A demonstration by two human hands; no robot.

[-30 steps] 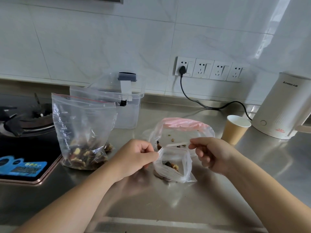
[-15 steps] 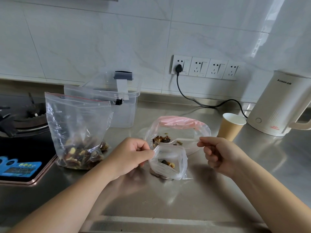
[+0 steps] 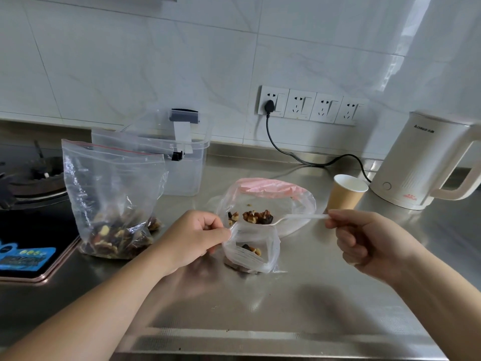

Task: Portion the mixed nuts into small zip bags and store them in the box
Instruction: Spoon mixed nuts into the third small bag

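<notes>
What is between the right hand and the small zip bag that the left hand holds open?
In the head view, the white plastic spoon spans that gap: the right hand pinches its handle, and its nut-loaded bowl hangs above the small zip bag.

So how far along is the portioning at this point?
Early. The small zip bag holds only a few nuts. In hand: the left hand pinches its mouth open while the right hand holds a loaded plastic spoon above it. Left: the large bag still holds nuts, and no filled bags show in the box.
</notes>
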